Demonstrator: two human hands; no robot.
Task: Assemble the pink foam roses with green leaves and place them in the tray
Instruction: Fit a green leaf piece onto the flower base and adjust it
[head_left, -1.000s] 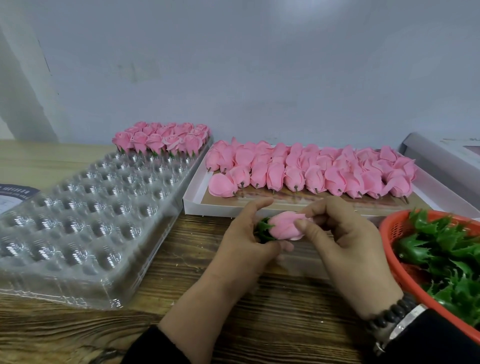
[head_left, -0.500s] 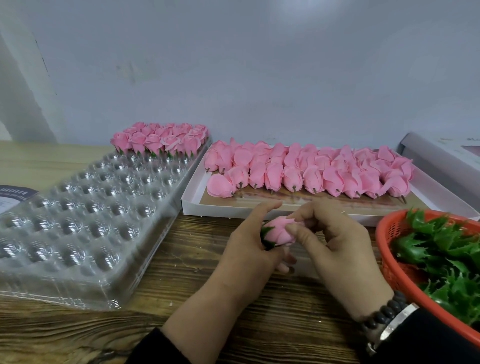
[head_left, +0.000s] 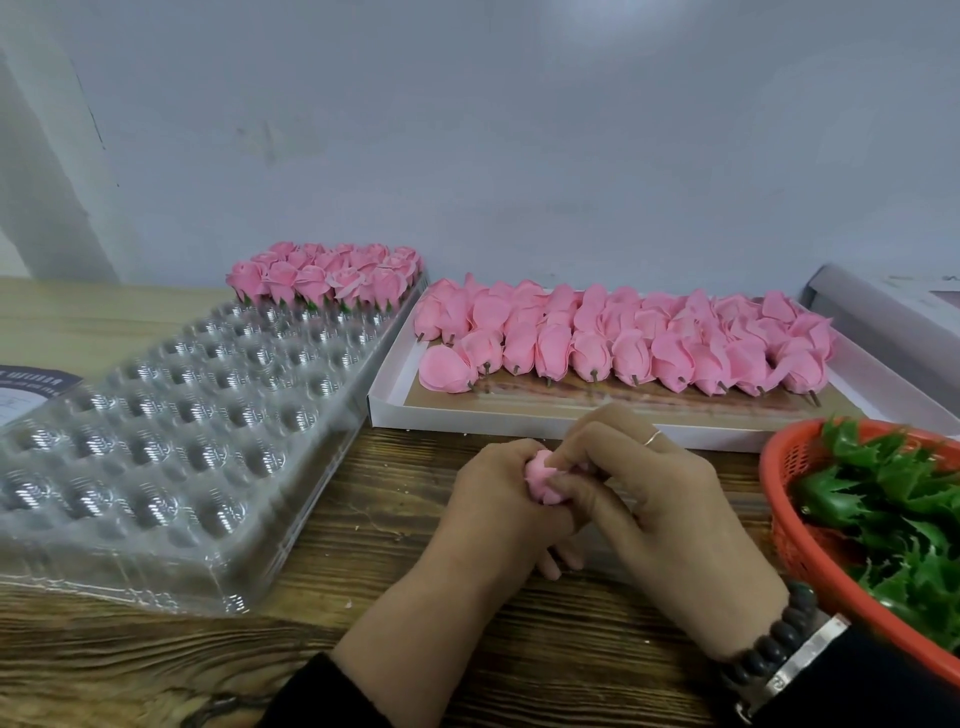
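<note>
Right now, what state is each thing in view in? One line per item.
Rose in hand: held between both hands, mostly hidden.
Left hand: gripping the rose.
Right hand: pinching the rose.
Clear tray: far rows filled with finished roses, other cells unfilled.
White box: open, holding leafless roses.
Orange basket: holding green leaves.

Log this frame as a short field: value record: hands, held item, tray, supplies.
left hand: left hand grips the pink rose from the left
right hand: right hand pinches the same rose, fingers curled over it
held item: one rose, mostly hidden between both hands, above the wooden table
tray: clear plastic tray, finished roses only at its far end, near cells empty
rose supply: white box holding unassembled rose heads
leaf supply: orange basket of green leaves, at right
</note>
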